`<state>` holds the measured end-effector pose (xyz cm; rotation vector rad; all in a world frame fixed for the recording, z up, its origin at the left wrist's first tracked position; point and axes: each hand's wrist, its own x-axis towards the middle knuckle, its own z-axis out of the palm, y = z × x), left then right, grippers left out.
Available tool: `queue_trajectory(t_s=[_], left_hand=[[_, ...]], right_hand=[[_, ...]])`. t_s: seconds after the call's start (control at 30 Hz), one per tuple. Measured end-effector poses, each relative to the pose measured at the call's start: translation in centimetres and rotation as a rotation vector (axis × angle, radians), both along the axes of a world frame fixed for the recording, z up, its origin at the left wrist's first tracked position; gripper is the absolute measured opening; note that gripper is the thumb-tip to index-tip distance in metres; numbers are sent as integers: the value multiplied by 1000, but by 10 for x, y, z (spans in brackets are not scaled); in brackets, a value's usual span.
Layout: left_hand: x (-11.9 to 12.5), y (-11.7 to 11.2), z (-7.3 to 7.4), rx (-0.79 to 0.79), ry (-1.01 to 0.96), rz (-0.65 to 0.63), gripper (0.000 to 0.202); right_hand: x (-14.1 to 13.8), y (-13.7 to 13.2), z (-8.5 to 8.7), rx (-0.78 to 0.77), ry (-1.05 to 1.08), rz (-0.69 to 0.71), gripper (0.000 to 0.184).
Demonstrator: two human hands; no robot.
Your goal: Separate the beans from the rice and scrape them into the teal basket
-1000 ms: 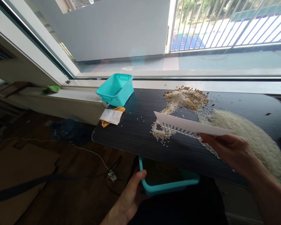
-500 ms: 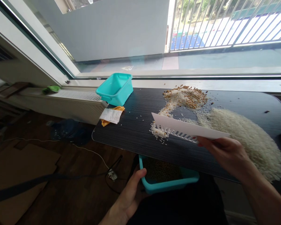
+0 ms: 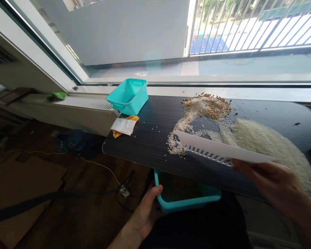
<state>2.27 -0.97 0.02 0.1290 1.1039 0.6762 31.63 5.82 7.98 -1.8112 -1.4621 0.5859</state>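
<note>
My right hand grips the right end of a white plastic strip with a row of slots along its lower edge. The strip's left tip is at a small patch of rice on the dark table. With thumb over the rim, my left hand holds a turquoise tub below the table's front edge; brownish grains lie in it. A heap of rice mixed with brown grains lies toward the window. To the right spreads a large pile of white rice, partly behind the strip and hand.
A second turquoise tub stands at the table's back left. In front of it lies a folded white and orange cloth. The window borders the far side. A power strip with a cable is on the floor at left.
My right hand has moved the white strip to the right and slightly toward me. My left hand and the tub it holds have stayed nearly in place.
</note>
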Motion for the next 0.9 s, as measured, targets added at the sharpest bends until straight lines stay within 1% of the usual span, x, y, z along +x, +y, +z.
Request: queue_trajectory(t_s=[0.1,0.17,0.33,0.4,0.5,0.6,0.67,0.73,0.83,0.9], left_hand=[[1,0,1,9,10,-6,68],[2,0,2,18,13,-19,67],[2,0,4,8,20,-21,70],[1,0,2,8,4,-12,71],[0,0,-1,-1,-16,1,73],[-1,0,-2,-9,-14,8,73],[-1,0,-1,3,-4,5,70],[-1,0,0,14,1,-6,68],[-2,1,2,20,-7,-22,68],[-3,2,2,18,-16,-24,68]], right_hand=[[2,-5,-1,-57,76,57,33],[0,-6,0,-61,102,82,30],[-12,-1,1,-55,155,89,34],[-18,4,-3,-45,172,103,36],[-24,13,-15,-41,201,157,40],[-27,19,-22,-40,213,215,40],[-26,19,-20,-43,208,252,36],[-24,16,-13,-40,201,255,34],[-19,8,-1,-24,171,171,34],[-15,3,3,-14,139,108,34]])
